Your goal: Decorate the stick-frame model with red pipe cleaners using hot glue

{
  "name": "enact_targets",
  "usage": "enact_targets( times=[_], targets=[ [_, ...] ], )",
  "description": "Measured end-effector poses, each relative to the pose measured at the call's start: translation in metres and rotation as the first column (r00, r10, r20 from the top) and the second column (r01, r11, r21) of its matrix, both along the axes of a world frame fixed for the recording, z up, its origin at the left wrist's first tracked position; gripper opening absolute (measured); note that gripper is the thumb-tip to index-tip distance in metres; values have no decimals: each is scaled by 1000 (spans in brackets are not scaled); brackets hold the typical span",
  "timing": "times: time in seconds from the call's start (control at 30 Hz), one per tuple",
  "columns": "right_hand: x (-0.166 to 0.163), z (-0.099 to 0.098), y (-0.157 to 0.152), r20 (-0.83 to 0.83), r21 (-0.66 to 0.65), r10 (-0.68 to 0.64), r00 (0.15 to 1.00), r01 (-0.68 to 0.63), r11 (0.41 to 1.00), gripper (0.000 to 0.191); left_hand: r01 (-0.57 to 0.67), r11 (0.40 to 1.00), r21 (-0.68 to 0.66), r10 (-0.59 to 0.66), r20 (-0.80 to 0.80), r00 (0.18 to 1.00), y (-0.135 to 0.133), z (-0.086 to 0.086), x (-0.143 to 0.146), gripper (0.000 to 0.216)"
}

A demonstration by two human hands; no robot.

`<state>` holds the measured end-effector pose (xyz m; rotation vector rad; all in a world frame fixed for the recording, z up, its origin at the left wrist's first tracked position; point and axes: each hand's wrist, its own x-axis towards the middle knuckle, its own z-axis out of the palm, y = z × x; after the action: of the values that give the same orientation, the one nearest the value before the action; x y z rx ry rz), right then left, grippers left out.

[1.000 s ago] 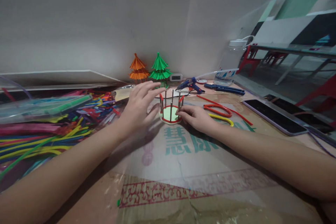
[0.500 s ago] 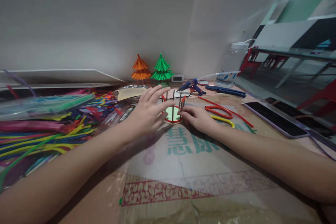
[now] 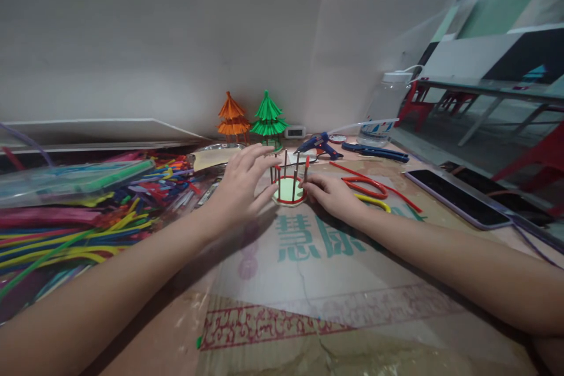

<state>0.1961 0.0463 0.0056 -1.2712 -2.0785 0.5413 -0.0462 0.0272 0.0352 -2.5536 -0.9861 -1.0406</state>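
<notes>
A small round model (image 3: 288,189) stands on the cardboard sheet (image 3: 308,282): a pale green disc with a red rim and several thin upright sticks, some red-tipped. My left hand (image 3: 242,185) hovers at its left side with fingers spread, holding nothing. On the model's right, my right hand (image 3: 330,194) lies low on the cardboard, its fingertips pinched on the foot of one upright stick.
A heap of coloured pipe cleaners (image 3: 79,217) fills the left. Orange (image 3: 231,114) and green (image 3: 268,114) paper pagodas stand at the back wall. A blue glue gun (image 3: 319,144), red and yellow pipe cleaners (image 3: 370,188), a water jug (image 3: 388,111) and two phones (image 3: 458,197) lie right.
The view shifted slightly. My left hand stays spread beside the model, having drawn a little closer; the right hand keeps its pinch at the base.
</notes>
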Motion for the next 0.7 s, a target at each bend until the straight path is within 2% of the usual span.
enact_targets(
  times=[0.13, 0.3, 0.43, 0.5, 0.57, 0.63, 0.7],
  targets=[
    [0, -1, 3, -8, -4, -4, 1000, 4, 1000, 24, -70, 996, -53, 78, 186, 979, 8, -20, 0, 16],
    [-1, -2, 3, -19, -6, 12, 1000, -12, 1000, 25, -112, 982, -151, 135, 147, 980, 12, -42, 2, 21],
    [-2, -4, 6, -31, -10, 14, 999, -15, 1000, 20, -73, 982, -176, 94, 111, 989, 11, -45, 4, 22],
    [-2, -7, 6, -110, -2, 16, 994, -16, 1000, 12, -60, 978, -198, 81, 102, 992, 11, -44, 5, 20],
    [-2, -9, 4, -253, 55, 18, 967, -4, 998, 7, -54, 976, -212, 76, 98, 992, 12, -44, 6, 19],
    [-1, -9, -1, -359, 160, 40, 933, 19, 987, 11, -60, 975, -213, 83, 103, 991, 12, -45, 6, 18],
    [1, -7, -9, -340, 254, 94, 936, -5, 967, 14, -60, 976, -211, 84, 104, 991, 12, -45, 5, 18]
  ],
)
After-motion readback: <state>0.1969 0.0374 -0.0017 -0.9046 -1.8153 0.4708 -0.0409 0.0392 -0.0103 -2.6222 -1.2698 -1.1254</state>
